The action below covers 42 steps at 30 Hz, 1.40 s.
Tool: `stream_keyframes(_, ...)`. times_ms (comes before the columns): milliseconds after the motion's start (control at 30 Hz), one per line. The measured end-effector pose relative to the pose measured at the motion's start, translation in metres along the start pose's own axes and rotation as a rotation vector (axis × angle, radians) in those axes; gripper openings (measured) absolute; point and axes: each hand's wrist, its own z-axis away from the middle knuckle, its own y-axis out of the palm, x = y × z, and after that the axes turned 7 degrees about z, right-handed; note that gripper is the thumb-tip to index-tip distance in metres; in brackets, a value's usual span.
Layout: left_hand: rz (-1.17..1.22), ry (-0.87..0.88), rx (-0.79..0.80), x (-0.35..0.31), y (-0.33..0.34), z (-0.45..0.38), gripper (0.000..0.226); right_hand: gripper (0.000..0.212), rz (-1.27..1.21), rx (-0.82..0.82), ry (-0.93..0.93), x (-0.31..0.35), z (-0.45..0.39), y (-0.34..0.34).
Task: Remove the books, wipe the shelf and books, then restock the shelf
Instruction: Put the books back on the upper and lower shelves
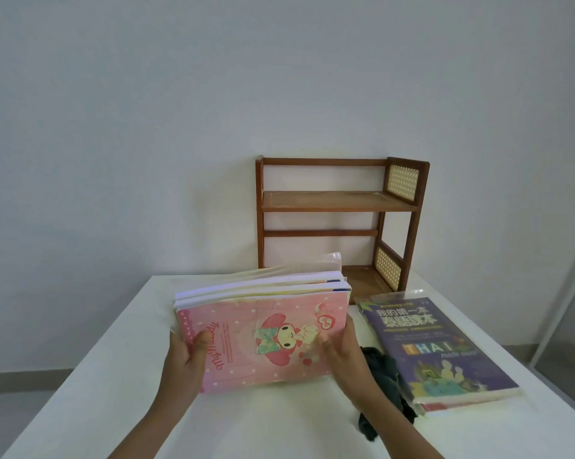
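A stack of several books topped by a pink cartoon notebook (263, 339) is tilted up above the white table, held between both hands. My left hand (183, 356) grips its left edge, thumb on the cover. My right hand (340, 351) grips the right edge, thumb on the cover too. The brown wooden shelf (339, 202) with rattan side panels stands against the wall behind, both its boards bare. A purple Thai-language book (435, 346) lies on another book at the right. A dark cloth (383, 369) lies crumpled beside it, partly behind my right wrist.
The white table (114, 376) runs to the wall, its left edge falling off to the floor. A pale frame or door edge (564, 293) stands at the far right. The stack hides the shelf's lower left corner.
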Motion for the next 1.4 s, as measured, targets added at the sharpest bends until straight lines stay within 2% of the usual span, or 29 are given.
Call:
stream_keyframes(100,-0.028,-0.054,0.033,0.011,-0.005,0.000,0.037,0.036,0.039,-0.012,0.005,-0.009,0.003,0.000)
stream_keyframes(200,-0.071,-0.054,0.091,0.012,-0.007,-0.003,0.017,0.041,0.070,-0.006,0.034,-0.019,0.003,-0.001)
stream_keyframes(233,-0.079,-0.053,0.110,0.011,-0.008,-0.006,0.018,0.042,0.071,0.019,0.041,-0.019,0.002,-0.002)
stream_keyframes(367,-0.193,-0.115,0.239,0.017,-0.017,-0.008,0.040,0.075,0.033,0.090,0.076,-0.015,-0.005,-0.004)
stream_keyframes(467,-0.287,-0.142,0.209,0.023,-0.020,-0.005,0.042,0.080,-0.062,0.127,0.102,-0.011,-0.007,-0.004)
stream_keyframes(533,-0.306,-0.142,0.162,0.023,-0.017,-0.004,0.040,0.073,-0.030,0.131,0.114,-0.004,-0.008,-0.002)
stream_keyframes(600,-0.298,-0.135,0.135,0.020,-0.014,-0.004,0.039,0.048,-0.030,0.108,0.120,0.000,-0.009,-0.002)
stream_keyframes(633,-0.295,-0.135,0.125,0.020,-0.013,-0.003,0.038,0.055,-0.033,0.085,0.118,-0.002,-0.009,-0.002)
stream_keyframes(700,-0.295,-0.147,0.111,0.016,-0.011,-0.002,0.038,0.088,-0.040,0.094,0.114,-0.004,-0.009,-0.005)
stream_keyframes(733,-0.300,-0.153,0.106,0.013,-0.010,-0.001,0.037,0.086,-0.008,0.082,0.111,-0.001,-0.008,-0.007)
stream_keyframes(800,-0.302,-0.143,0.107,0.006,-0.008,0.002,0.038,0.038,0.069,0.037,0.069,0.006,-0.003,-0.009)
stream_keyframes(833,-0.297,-0.132,0.106,0.001,-0.006,0.003,0.039,0.022,0.080,0.020,0.062,0.007,-0.002,-0.010)
stream_keyframes(900,-0.283,-0.095,0.108,-0.013,0.000,0.001,0.041,0.032,0.160,-0.052,0.050,0.013,-0.003,-0.021)
stream_keyframes(1000,-0.272,-0.030,0.137,-0.043,0.017,-0.009,0.042,0.022,0.179,-0.102,0.041,0.037,-0.010,-0.046)
stream_keyframes(1100,-0.252,0.027,0.179,-0.081,0.043,-0.035,0.039,0.026,0.167,-0.123,0.019,0.067,-0.032,-0.081)
stream_keyframes(1300,-0.219,0.084,0.293,-0.157,0.103,-0.114,0.035,0.020,0.200,-0.276,0.024,0.126,-0.108,-0.146)
stream_keyframes(1400,-0.211,0.079,0.335,-0.185,0.135,-0.145,0.031,0.021,0.258,-0.337,0.069,0.135,-0.154,-0.169)
